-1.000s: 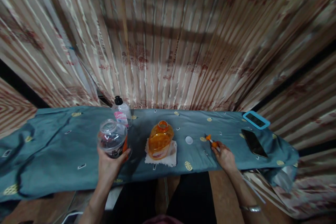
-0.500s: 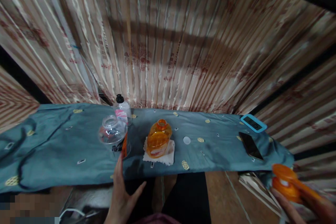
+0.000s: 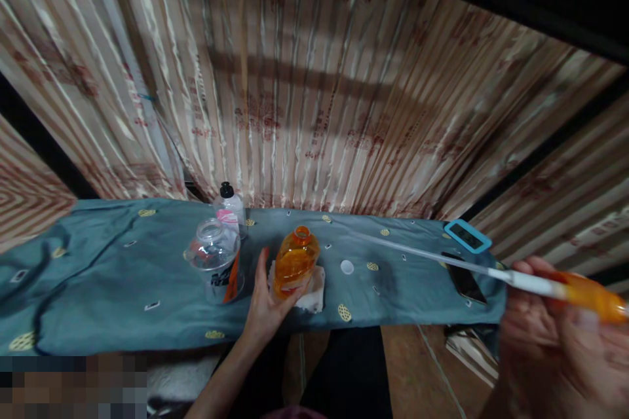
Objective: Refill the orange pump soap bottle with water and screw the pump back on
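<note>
An uncapped orange see-through bottle (image 3: 297, 263) stands on a folded white cloth (image 3: 317, 288), with orange liquid inside. Around its lower left side and front curves my left hand (image 3: 268, 301), thumb across the base. Out at the right, my right hand (image 3: 550, 334), blurred, is closed on an orange pump dispenser (image 3: 592, 294). The pump's white collar and long clear dip tube point left over the table. Left of the bottle is a clear wide-mouthed plastic container (image 3: 211, 252) with a black and orange label. Behind that container stands a clear bottle with a black cap (image 3: 230, 206).
A white round disc (image 3: 346, 267) lies right of the cloth. Farther right are a black phone (image 3: 466, 281) and a blue-framed digital timer (image 3: 468, 236). The narrow table has a teal cloth (image 3: 122, 288); a striped curtain (image 3: 295, 111) hangs behind it.
My left hand has moved right, from near the clear container to the orange bottle. My right hand has raised the pump and turned it, so its dip tube now shows, pointing left.
</note>
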The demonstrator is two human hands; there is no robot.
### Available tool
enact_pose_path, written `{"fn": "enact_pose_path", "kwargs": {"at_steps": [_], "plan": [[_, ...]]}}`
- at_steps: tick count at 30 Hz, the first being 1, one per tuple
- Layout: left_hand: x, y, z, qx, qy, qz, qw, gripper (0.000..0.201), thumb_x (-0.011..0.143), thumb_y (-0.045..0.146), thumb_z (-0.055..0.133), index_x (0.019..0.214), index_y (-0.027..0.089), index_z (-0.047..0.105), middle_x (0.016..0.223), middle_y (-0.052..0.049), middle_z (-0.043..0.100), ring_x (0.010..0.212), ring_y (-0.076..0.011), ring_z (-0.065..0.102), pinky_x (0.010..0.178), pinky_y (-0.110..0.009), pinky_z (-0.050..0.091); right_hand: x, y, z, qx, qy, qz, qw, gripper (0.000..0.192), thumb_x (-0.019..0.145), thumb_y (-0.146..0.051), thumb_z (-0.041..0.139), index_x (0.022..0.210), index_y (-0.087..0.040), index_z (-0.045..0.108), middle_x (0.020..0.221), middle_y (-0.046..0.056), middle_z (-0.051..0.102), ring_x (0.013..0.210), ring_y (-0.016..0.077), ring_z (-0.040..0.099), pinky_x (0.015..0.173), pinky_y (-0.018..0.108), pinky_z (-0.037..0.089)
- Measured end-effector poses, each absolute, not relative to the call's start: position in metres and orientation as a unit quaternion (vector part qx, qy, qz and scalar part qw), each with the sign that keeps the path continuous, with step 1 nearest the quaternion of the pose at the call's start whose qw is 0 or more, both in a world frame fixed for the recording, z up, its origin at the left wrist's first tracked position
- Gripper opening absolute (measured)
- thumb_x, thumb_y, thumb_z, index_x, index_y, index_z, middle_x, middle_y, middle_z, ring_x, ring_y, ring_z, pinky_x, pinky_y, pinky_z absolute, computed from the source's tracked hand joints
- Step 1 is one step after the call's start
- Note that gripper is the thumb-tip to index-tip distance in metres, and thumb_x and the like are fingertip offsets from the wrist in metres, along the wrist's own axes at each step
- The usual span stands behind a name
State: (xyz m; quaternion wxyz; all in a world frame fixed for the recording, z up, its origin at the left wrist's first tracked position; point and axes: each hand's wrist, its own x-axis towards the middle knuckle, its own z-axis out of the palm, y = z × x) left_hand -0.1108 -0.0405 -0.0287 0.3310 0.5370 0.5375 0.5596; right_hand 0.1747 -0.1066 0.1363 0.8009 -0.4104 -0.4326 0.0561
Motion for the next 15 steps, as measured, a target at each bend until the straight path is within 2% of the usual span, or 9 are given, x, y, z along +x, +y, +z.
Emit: {"fn": "enact_pose_path", "kwargs": {"at_steps": [2, 5, 10, 15], "plan": [[-0.108, -0.035, -0.024, 0.544, 0.532, 0.558, 0.331, 0.109, 0.065, 0.042, 0.081, 0.151, 0.019, 0.02, 0.159, -0.019, 0.027, 0.149, -0.0349, 0.021, 0.123, -0.053, 0.017, 0.145, -0.09, 0.148, -0.365, -0.414, 0.123, 0.824, 0.016, 0.084, -0.024, 0.071, 0.099, -0.019, 0.069, 0.103, 0.007, 0.067, 0.104, 0.0217, 0.066, 0.116, 0.051, 0.034], [-0.107, -0.027, -0.015, 0.558, 0.522, 0.556, 0.326, 0.106, 0.067, 0.042, 0.079, 0.151, 0.019, 0.019, 0.159, -0.019, 0.028, 0.15, -0.0342, 0.021, 0.123, -0.053, 0.017, 0.127, -0.069, 0.153, -0.323, -0.432, 0.202, 0.817, 0.027, 0.077, -0.025, 0.08, 0.099, -0.016, 0.068, 0.1, 0.007, 0.071, 0.102, 0.0222, 0.068, 0.113, 0.051, 0.037], [-0.108, -0.017, 0.0, 0.579, 0.5, 0.562, 0.314, 0.102, 0.069, 0.041, 0.078, 0.151, 0.022, 0.019, 0.159, -0.016, 0.028, 0.148, -0.0323, 0.027, 0.121, -0.05, 0.024, 0.119, -0.052, 0.165, -0.268, -0.482, 0.241, 0.799, 0.02, 0.081, -0.015, 0.075, 0.1, -0.014, 0.069, 0.098, 0.006, 0.075, 0.099, 0.0195, 0.07, 0.097, 0.033, 0.054], [-0.106, -0.008, 0.006, 0.584, 0.475, 0.567, 0.334, 0.096, 0.07, 0.035, 0.077, 0.15, 0.023, 0.024, 0.156, -0.014, 0.037, 0.143, -0.0301, 0.039, 0.118, -0.048, 0.033, 0.115, -0.05, 0.18, -0.247, -0.518, 0.239, 0.784, 0.02, 0.083, -0.014, 0.074, 0.102, -0.015, 0.071, 0.099, 0.006, 0.074, 0.096, 0.0185, 0.071, 0.095, 0.03, 0.056]]}}
